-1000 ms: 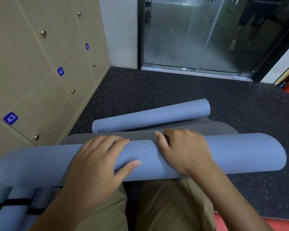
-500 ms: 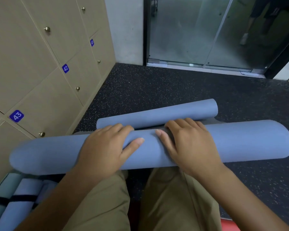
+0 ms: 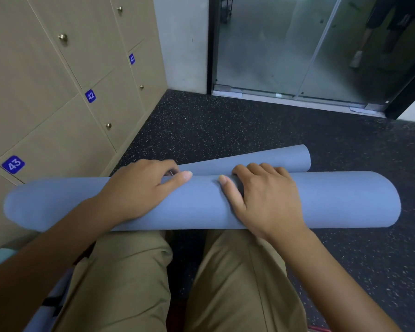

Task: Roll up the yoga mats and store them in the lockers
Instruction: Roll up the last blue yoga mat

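Since the earlier frame you rolled the blue yoga mat (image 3: 201, 202) forward until it met its curled far end (image 3: 261, 158); no flat gray strip remained between them. Your left hand (image 3: 139, 188) and right hand (image 3: 264, 195) both gripped the roll, fingers curled over its top. It lay on the speckled floor (image 3: 249, 125), near the lockers (image 3: 58, 97).

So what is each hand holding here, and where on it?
Both the left hand and right hand grip the rolled blue yoga mat near its middle.

Both hands, left (image 3: 139, 188) and right (image 3: 264, 197), curled over rolled blue yoga mat (image 3: 340, 200); lockers (image 3: 58, 92) left.
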Demonstrator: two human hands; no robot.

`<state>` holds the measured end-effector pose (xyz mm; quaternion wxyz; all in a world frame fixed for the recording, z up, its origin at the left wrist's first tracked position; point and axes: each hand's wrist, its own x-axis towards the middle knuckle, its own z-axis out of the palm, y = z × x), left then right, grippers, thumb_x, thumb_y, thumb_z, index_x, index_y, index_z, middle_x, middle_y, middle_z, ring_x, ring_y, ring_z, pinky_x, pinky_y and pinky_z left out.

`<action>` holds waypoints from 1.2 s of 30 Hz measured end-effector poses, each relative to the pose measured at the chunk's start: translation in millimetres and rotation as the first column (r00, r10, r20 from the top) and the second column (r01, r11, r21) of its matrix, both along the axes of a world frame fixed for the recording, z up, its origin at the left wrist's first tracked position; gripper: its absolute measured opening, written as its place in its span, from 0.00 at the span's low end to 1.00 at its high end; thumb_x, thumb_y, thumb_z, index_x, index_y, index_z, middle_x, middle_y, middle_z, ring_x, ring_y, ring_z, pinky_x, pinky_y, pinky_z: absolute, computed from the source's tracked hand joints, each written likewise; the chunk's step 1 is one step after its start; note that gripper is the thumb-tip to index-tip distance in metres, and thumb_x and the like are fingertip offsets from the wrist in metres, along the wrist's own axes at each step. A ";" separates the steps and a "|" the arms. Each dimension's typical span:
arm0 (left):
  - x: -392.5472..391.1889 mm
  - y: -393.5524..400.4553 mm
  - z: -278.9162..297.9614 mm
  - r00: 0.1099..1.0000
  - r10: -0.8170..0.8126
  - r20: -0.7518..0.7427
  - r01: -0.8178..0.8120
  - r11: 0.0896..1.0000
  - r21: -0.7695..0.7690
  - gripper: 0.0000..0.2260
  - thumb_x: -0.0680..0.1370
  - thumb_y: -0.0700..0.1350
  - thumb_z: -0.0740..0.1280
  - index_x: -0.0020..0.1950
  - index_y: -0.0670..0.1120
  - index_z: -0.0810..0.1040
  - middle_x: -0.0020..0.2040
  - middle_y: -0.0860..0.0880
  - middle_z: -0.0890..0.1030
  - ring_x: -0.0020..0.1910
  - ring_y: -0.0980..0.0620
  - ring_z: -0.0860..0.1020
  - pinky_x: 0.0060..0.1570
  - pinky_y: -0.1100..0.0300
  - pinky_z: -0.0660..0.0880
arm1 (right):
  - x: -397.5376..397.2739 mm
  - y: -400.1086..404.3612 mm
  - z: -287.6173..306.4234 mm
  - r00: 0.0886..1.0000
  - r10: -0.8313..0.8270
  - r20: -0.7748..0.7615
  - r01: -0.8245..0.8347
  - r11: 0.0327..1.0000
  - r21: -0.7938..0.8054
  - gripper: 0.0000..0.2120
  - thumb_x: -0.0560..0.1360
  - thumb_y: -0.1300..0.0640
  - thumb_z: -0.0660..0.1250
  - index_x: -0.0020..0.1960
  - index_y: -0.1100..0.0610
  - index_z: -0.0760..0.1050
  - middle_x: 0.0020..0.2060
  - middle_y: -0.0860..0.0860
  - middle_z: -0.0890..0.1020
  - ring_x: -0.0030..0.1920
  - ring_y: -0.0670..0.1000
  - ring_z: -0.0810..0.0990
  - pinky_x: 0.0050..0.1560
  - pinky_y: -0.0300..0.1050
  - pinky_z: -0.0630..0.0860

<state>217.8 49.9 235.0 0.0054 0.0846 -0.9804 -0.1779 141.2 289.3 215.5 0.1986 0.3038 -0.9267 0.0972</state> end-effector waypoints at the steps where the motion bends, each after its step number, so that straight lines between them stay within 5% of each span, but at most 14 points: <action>1: 3.3 0.5 -0.8 0.998 -0.008 -0.064 0.006 0.999 -0.036 0.26 0.74 0.75 0.48 0.51 0.60 0.76 0.46 0.59 0.79 0.47 0.55 0.77 0.49 0.51 0.74 | -4.6 -2.9 2.5 0.999 -0.007 0.037 0.006 1.000 0.028 0.27 0.82 0.36 0.48 0.39 0.53 0.74 0.32 0.50 0.76 0.38 0.57 0.77 0.42 0.52 0.69; 6: 21.5 1.1 -13.9 0.935 -0.161 -0.315 0.078 0.962 -0.261 0.31 0.77 0.70 0.57 0.66 0.48 0.79 0.58 0.52 0.81 0.56 0.46 0.79 0.56 0.50 0.74 | -33.5 -16.1 21.9 0.945 0.025 0.325 -0.078 0.985 0.153 0.30 0.82 0.34 0.42 0.45 0.51 0.76 0.46 0.53 0.83 0.50 0.58 0.79 0.45 0.50 0.65; 13: 14.8 -4.3 -33.8 0.958 -0.130 -0.255 0.040 0.942 -0.332 0.51 0.66 0.84 0.54 0.74 0.49 0.74 0.65 0.50 0.79 0.63 0.45 0.78 0.64 0.48 0.72 | -73.9 -35.3 32.7 0.780 -0.057 0.623 -0.153 0.948 0.278 0.35 0.81 0.30 0.42 0.60 0.50 0.81 0.62 0.55 0.81 0.63 0.60 0.77 0.54 0.54 0.70; 18: -3.1 -10.7 -32.1 0.969 -0.136 -0.206 0.067 0.948 -0.310 0.47 0.63 0.84 0.56 0.69 0.52 0.75 0.58 0.52 0.80 0.55 0.45 0.79 0.55 0.48 0.75 | -85.3 -40.9 38.3 0.710 -0.088 0.699 -0.212 0.920 0.331 0.37 0.81 0.29 0.41 0.67 0.51 0.78 0.68 0.55 0.77 0.68 0.59 0.74 0.64 0.57 0.69; 23: -28.0 -18.3 -19.3 0.997 -0.072 0.032 0.077 0.979 -0.190 0.42 0.59 0.86 0.53 0.63 0.62 0.72 0.55 0.58 0.79 0.55 0.51 0.77 0.55 0.49 0.73 | -82.7 -28.5 38.8 0.783 0.082 0.616 -0.282 0.930 0.235 0.33 0.76 0.24 0.44 0.56 0.47 0.77 0.51 0.51 0.79 0.58 0.57 0.78 0.56 0.54 0.74; 27: -53.2 -29.2 -11.6 0.977 -0.078 0.197 0.092 0.994 -0.065 0.35 0.59 0.84 0.56 0.54 0.63 0.74 0.49 0.59 0.80 0.51 0.51 0.78 0.52 0.51 0.73 | -76.1 -12.3 33.8 0.863 0.117 0.492 -0.331 0.866 0.375 0.50 0.62 0.16 0.52 0.76 0.44 0.64 0.66 0.49 0.74 0.66 0.56 0.72 0.66 0.55 0.68; 30: -67.1 -37.1 -11.4 0.953 -0.098 0.286 0.088 0.995 0.047 0.33 0.59 0.85 0.58 0.50 0.63 0.77 0.46 0.60 0.82 0.49 0.55 0.80 0.53 0.53 0.75 | -81.1 -4.3 23.0 0.884 0.118 0.453 -0.332 0.839 0.431 0.59 0.56 0.15 0.59 0.80 0.43 0.54 0.69 0.48 0.72 0.68 0.56 0.71 0.70 0.55 0.67; 36: -79.1 -46.0 -10.1 0.919 -0.152 0.365 0.116 0.986 0.119 0.37 0.58 0.87 0.56 0.53 0.64 0.77 0.50 0.61 0.82 0.52 0.57 0.80 0.60 0.48 0.75 | -102.7 -17.1 19.6 0.834 0.119 0.539 -0.340 0.880 0.333 0.45 0.58 0.25 0.74 0.70 0.40 0.67 0.59 0.45 0.78 0.60 0.53 0.77 0.56 0.50 0.73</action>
